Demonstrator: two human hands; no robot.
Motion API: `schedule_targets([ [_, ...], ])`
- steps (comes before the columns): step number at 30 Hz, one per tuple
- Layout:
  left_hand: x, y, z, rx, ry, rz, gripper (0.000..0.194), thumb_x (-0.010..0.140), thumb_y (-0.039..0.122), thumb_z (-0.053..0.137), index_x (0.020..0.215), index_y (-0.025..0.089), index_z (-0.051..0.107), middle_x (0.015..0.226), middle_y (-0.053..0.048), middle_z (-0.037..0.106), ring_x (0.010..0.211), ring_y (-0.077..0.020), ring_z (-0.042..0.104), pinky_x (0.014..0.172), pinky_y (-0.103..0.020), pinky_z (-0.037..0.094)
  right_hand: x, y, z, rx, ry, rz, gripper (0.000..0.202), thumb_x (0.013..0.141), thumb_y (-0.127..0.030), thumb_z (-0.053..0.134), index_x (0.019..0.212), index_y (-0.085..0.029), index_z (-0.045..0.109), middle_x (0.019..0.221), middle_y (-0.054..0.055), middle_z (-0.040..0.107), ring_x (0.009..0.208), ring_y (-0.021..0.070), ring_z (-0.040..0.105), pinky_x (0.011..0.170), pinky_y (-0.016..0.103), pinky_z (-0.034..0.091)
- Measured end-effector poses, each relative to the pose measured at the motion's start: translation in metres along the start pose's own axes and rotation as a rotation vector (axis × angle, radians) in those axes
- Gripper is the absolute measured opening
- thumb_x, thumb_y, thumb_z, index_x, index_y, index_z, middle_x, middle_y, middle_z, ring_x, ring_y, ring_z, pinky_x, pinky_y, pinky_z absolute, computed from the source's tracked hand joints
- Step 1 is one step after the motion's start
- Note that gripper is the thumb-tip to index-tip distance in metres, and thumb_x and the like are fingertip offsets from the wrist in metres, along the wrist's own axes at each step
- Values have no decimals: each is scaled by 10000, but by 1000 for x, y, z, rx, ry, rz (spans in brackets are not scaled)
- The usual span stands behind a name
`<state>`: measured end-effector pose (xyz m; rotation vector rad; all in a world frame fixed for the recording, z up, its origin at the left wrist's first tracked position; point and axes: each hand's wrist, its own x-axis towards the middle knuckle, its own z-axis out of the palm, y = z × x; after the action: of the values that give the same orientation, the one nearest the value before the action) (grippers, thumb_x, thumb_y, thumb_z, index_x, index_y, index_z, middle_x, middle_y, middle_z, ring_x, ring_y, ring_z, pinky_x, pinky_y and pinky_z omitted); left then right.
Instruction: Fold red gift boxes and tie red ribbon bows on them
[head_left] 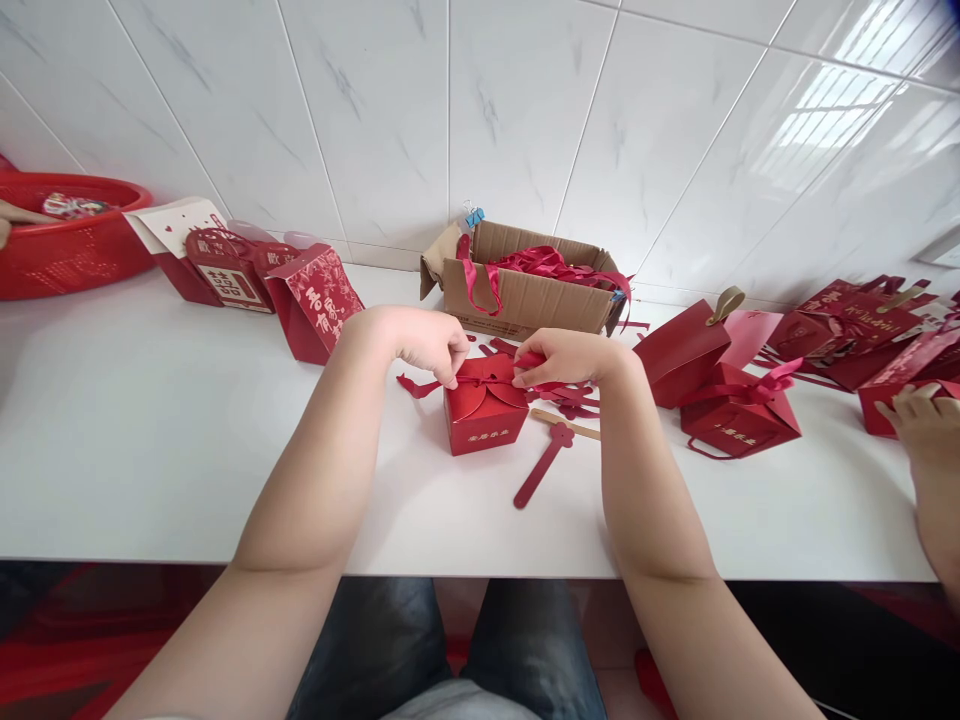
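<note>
A small red gift box point(486, 425) with gold lettering stands on the white table in front of me. Dark red ribbon point(489, 379) crosses its folded top, with a knot near the middle. My left hand point(435, 345) is closed in a pinch on the ribbon at the top's left side, and a loose tail hangs out left of the box. On the right side my right hand point(555, 357) pinches the other part of the ribbon. Just right of the box lie several flat red strips, one with a flower-shaped end point(561, 436), and a tan strip point(574, 426).
Behind the box, a cardboard carton point(525, 297) holds red ribbons. Finished-looking gift boxes stand left point(319, 300) and right point(739, 412). A red plastic basket point(75, 245) is at far left. Another person's hand point(926, 420) touches a red box at the right edge.
</note>
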<state>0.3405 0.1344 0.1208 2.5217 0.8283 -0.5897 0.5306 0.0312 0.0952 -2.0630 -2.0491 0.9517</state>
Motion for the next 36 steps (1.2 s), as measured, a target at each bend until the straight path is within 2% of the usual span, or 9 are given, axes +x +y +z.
schedule_targets([
  [8,0,-7,0,-67,0,-36,191,603,347,673,623,207,544,694,-11,654,676,-175,555,602,-269,361,-1,4,-3,-22,-23,-26,216,751,-410,617,713,-201,576,563,-51,434,458,73,328,460,246,265],
  [14,3,-7,0,-48,-12,-2,207,604,328,665,619,198,506,731,-16,662,682,-176,568,606,-270,368,2,4,-3,-55,-23,-51,191,745,-397,638,746,-207,618,592,-49,471,481,71,348,481,244,287],
  [19,3,-5,1,-18,-22,-46,175,604,320,653,646,205,528,743,-25,661,691,-189,584,599,-274,373,-4,6,-5,-93,57,56,209,714,-408,680,798,-220,643,660,-26,533,509,83,416,472,244,311],
  [22,0,-5,1,2,-21,-62,186,608,345,664,688,210,564,779,-34,670,706,-192,590,609,-275,386,-15,9,-9,-105,175,144,317,677,-387,719,950,-240,654,875,16,628,650,128,545,507,242,376],
  [24,-1,-4,1,12,-9,-50,232,610,367,679,770,219,598,830,-39,677,714,-188,589,611,-270,392,-22,10,-11,-100,286,141,394,682,-368,718,1046,-241,636,996,38,643,766,156,587,553,241,416],
  [26,-1,-1,1,12,16,-44,316,623,413,684,875,233,618,881,-46,679,715,-184,584,607,-267,392,-26,6,-11,-79,330,85,359,719,-364,690,1050,-235,639,1021,43,651,813,163,598,585,240,431],
  [28,0,2,2,10,45,-48,374,653,481,662,936,241,625,920,-56,675,705,-183,577,595,-267,385,-26,0,-8,-56,288,-11,268,761,-369,651,994,-239,661,986,32,664,799,153,602,594,238,429],
  [31,4,8,4,23,61,-43,385,694,541,610,919,230,642,925,-70,671,678,-180,564,577,-273,366,-18,-11,-1,-44,173,-114,187,785,-376,629,906,-240,672,917,11,674,748,139,602,581,234,415],
  [36,6,17,6,52,5,-33,296,702,464,613,850,212,657,853,-65,681,665,-176,561,583,-273,356,-2,-17,9,-48,115,-116,116,770,-326,655,815,-222,628,898,5,666,672,116,582,543,226,374],
])
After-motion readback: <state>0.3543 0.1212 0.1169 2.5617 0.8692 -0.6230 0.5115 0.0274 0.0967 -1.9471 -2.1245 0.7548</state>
